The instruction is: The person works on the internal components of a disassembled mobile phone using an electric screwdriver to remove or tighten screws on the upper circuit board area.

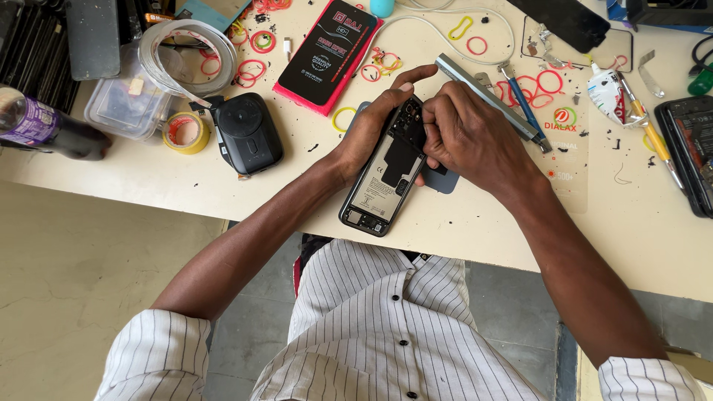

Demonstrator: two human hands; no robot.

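A cream worktable [223,186], littered with black crumbs and coloured rubber bands [252,72], fills the upper two thirds of the frame above a bare floor. At centre we see the opened phone [386,174], back cover off, lying on a grey pad [444,180] with its camera end toward the top of the frame. The left hand [368,130] is clamped on the phone's left edge, forefinger stretched across the top. The right hand [468,137] is closed, fingertips bunched over the camera end of the exposed internals; whether it grips a tool or a part we cannot tell, since the fingers hide it.

For work of this kind we judge that the bracing hand should hold the frame flat against the pad, and that the working fingers should press lightly and squarely, as the board and connectors underneath look fragile.

Just right of the hands lie a metal bar [486,96] and a blue-handled screwdriver [527,111]; farther right, a glue tube [607,93]. Upper centre holds a red-edged phone box [327,52]; at left, a black device [247,134], a yellow tape roll [186,132] and a dark bottle [48,130].
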